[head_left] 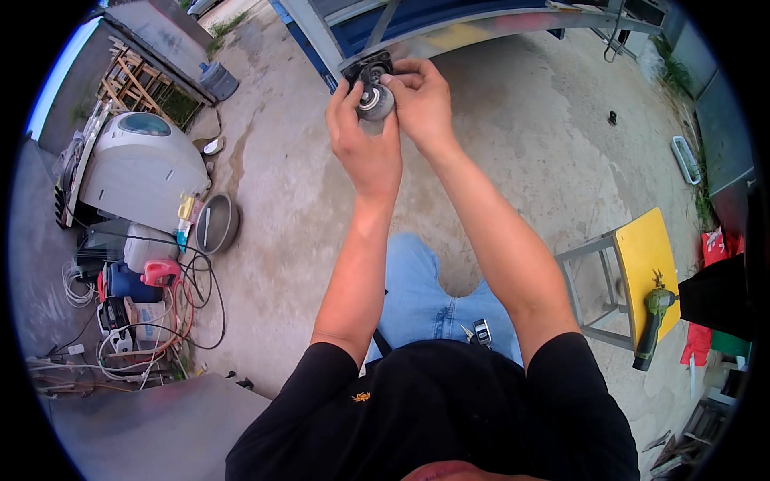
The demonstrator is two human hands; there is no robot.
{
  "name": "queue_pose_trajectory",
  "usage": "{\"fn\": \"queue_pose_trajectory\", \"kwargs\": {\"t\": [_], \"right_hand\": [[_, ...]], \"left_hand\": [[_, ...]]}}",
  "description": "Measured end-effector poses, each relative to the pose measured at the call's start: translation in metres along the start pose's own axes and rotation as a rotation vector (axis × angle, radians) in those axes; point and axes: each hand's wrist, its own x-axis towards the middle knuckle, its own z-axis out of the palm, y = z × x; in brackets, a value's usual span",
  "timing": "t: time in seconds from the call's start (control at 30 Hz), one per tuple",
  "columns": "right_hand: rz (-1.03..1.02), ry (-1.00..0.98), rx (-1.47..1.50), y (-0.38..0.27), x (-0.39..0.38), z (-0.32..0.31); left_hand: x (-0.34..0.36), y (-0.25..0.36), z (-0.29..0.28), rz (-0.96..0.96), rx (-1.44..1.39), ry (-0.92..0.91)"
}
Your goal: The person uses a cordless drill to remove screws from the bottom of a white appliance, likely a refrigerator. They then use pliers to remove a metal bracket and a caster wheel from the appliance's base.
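Observation:
At the corner of a grey metal frame (443,38), a caster wheel (376,105) with a dark mounting plate hangs between my two hands. My left hand (362,148) is closed around the wheel's left side, its fingertips near the plate. From the right, my right hand (422,103) grips the plate and upper wheel with bent fingers and thumb. The plate appears to meet the frame's corner, but my fingers hide whether it is fastened there. Any small part between the right fingertips cannot be made out.
A yellow-topped stool (646,248) at the right bears a green cordless power tool (658,309). Along the left lie tangled cables (204,305), a round basin (232,224), a red jug (161,273) and a large white shell (143,178). A small black object (612,118) lies on the concrete.

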Motion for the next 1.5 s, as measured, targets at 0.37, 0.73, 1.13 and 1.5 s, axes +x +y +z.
{"fn": "queue_pose_trajectory", "kwargs": {"t": [0.37,0.73,1.13,1.5], "right_hand": [[-0.051,0.018,-0.064,-0.001,0.002,0.000],[-0.038,-0.007,-0.079,-0.002,0.006,-0.002],[-0.066,-0.061,-0.035,0.000,0.007,-0.009],[-0.053,-0.002,-0.084,-0.002,0.007,0.005]], "left_hand": [[-0.001,0.009,-0.004,-0.006,0.184,-0.010],[0.018,-0.033,-0.047,-0.173,-0.387,-0.179],[0.067,-0.051,-0.021,-0.076,-0.223,-0.258],[0.056,-0.031,-0.027,-0.782,-0.504,-0.228]]}}
